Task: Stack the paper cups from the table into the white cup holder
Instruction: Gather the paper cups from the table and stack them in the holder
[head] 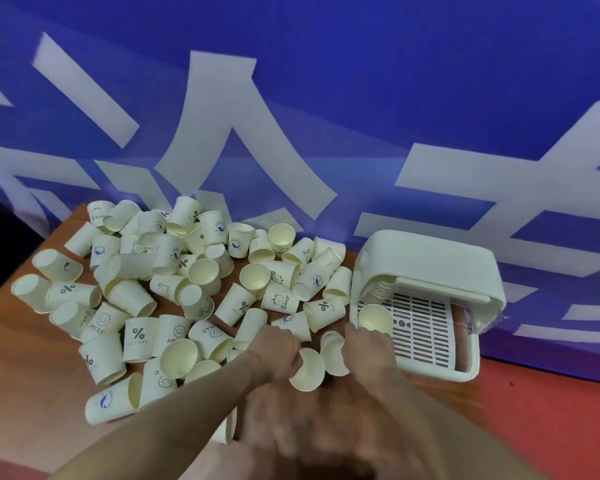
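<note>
Several cream paper cups point(174, 292) with small prints lie scattered and tipped over the wooden table point(32, 393). The white cup holder point(430, 261) sits at the right with its lid raised, showing a slotted tray point(420, 327). One cup point(374, 317) lies in the tray's front left corner. A row of cup rims point(378, 289) shows at the tray's back left. My left hand point(278, 351) grips a cup point(309, 372) with its mouth facing me. My right hand point(368, 348) holds another cup point(333, 355) beside it, just in front of the holder; its fingers are partly hidden.
A blue banner point(326, 98) with large white characters hangs right behind the table. A red surface point(551, 427) lies to the right of the holder. The cup pile covers the table's left and middle, up to the holder's left wall.
</note>
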Demonstrator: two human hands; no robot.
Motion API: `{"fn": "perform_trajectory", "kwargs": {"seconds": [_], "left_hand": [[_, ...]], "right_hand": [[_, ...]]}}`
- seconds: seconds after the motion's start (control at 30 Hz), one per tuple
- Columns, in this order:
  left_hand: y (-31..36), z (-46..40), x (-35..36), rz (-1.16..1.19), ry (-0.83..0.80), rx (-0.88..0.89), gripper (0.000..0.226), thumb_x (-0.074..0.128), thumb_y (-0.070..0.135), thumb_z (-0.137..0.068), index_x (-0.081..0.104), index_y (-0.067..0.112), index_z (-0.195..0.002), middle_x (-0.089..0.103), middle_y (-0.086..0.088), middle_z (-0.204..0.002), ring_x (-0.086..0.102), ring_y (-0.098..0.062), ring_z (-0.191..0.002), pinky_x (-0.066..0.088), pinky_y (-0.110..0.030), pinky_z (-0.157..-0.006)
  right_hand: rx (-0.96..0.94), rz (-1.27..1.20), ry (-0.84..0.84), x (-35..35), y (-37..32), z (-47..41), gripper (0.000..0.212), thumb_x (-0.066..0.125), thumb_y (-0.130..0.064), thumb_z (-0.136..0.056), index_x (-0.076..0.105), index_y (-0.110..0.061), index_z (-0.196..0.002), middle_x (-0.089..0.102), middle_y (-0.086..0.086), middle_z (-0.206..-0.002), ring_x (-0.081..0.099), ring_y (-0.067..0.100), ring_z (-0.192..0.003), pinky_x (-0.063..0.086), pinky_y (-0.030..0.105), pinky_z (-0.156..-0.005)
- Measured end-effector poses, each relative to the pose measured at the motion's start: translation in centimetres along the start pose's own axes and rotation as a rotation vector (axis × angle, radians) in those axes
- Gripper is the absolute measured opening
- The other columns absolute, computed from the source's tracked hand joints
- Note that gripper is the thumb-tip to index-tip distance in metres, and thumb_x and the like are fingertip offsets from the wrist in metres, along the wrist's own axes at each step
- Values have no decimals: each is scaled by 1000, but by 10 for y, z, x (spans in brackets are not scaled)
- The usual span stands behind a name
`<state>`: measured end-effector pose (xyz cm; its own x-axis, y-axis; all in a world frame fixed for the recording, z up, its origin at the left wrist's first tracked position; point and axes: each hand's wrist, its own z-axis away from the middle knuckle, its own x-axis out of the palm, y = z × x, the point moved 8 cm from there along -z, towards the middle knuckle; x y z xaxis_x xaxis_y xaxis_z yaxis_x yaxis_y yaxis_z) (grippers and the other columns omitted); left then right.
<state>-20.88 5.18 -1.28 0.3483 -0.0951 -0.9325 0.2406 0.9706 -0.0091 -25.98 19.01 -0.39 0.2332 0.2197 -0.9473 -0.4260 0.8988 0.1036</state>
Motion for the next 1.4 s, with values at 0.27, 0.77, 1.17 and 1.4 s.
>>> {"fn": "perform_trajectory", "kwargs": {"seconds": [0.27,0.77,1.17,1.4], "left_hand": [[-21,-13,-71,81,106,-123,38,35,36,-98,62,10,-97,66,-12,-100,63,-30,-90,38,-31,-64],[45,-69,-123,355,198,-154,33,42,35,-92,44,18,-64,56,-5,-76,56,-26,-74,39,-30,-59],[71,-115,-79,287,140,-157,34,40,38,-94,63,13,-89,66,-7,-91,63,-27,-82,46,-31,-63],[71,-131,-51,190,80,-184,40,41,44,-93,67,14,-98,69,-7,-99,64,-27,-89,51,-32,-71]], "right_hand": [[97,-126,137,-50,48,9,25,40,-29,-94,57,-16,-106,69,4,-101,66,27,-93,36,32,-65],[424,-417,247,-54,174,57,22,39,-31,-91,52,-16,-82,55,0,-78,51,24,-75,41,31,-62],[567,-537,125,10,208,88,22,43,-34,-91,56,-18,-83,63,3,-82,58,27,-77,47,32,-68],[606,-601,142,29,214,101,26,46,-37,-91,63,-17,-91,68,5,-86,63,27,-82,44,31,-67]]}}
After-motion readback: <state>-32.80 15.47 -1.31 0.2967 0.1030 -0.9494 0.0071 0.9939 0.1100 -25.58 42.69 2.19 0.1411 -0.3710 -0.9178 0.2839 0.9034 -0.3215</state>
